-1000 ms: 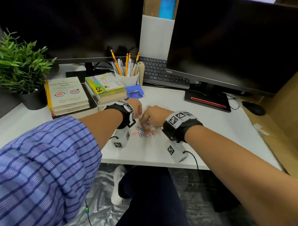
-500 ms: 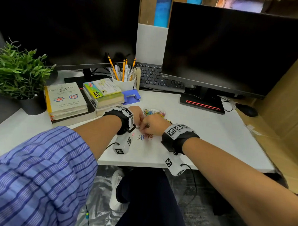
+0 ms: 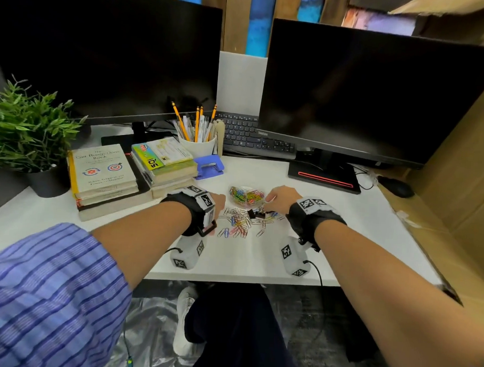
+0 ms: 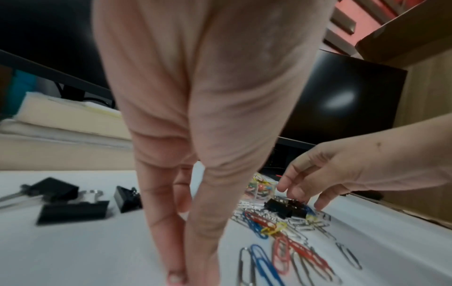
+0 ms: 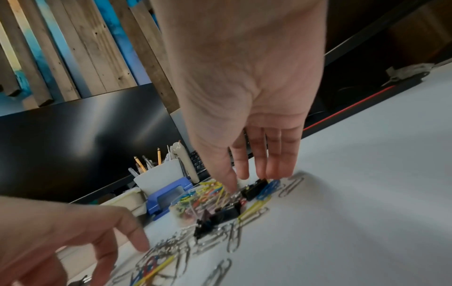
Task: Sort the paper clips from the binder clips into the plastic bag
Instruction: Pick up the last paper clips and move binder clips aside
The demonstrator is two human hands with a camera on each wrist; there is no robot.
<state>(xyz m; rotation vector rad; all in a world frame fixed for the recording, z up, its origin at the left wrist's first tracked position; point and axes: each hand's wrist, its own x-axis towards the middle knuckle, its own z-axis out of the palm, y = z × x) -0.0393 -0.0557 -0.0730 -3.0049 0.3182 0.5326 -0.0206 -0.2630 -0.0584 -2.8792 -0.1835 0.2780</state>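
Note:
Coloured and silver paper clips (image 3: 237, 222) lie heaped on the white desk (image 3: 260, 256). Just behind them sits the clear plastic bag (image 3: 246, 196), with coloured clips inside. Small black binder clips (image 3: 257, 213) lie at the heap's right side. My right hand (image 3: 267, 205) reaches down over them, fingers straight, its fingertips (image 5: 271, 175) at one binder clip (image 5: 254, 188). My left hand (image 3: 220, 207) is at the heap's left edge with its fingertips (image 4: 175, 277) on the desk and nothing gripped. More binder clips (image 4: 73, 210) lie apart, left of that hand.
Two stacks of books (image 3: 105, 174) and a blue hole punch (image 3: 208, 166) stand close behind my left hand. A white pen cup (image 3: 196, 145), a keyboard (image 3: 254, 135) and two dark monitors (image 3: 378, 92) fill the back. A mouse (image 3: 396, 187) lies far right.
My hands were close together over the heap; they have drawn apart, uncovering the clips and the bag. The right hand has shifted right onto the binder clips.

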